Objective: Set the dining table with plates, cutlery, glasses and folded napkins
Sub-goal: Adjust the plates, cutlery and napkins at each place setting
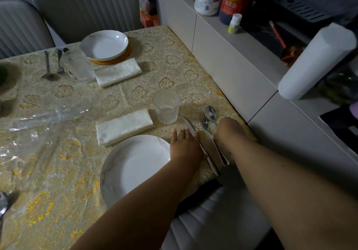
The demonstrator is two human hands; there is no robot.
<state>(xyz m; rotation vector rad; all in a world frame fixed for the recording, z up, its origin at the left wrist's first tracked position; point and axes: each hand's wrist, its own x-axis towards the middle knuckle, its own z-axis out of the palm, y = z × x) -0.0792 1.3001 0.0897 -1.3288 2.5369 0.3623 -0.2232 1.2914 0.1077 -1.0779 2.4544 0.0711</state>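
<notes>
Near me a white plate (135, 164) lies on the gold floral tablecloth (174, 69). Beyond it lie a folded white napkin (124, 126) and a ribbed glass (166, 106). To the plate's right a knife (188, 124), a fork (204, 122) and a spoon (210, 113) lie side by side. My left hand (185, 145) rests flat with straight fingers against the knife. My right hand (230, 131) curls down over the spoon's handle beside the fork; its fingertips are hidden. A far setting has a plate (104, 45), a napkin (118, 71), a glass mug (77, 65) and cutlery (52, 65).
Clear plastic wrap (38, 125) lies crumpled on the left of the table. A grey counter (232, 61) borders the table's right edge, with bottles (232, 1) and a white roll (317, 60) on it. Grey chairs (87, 7) stand at the far side, and one seat (213, 220) is below me.
</notes>
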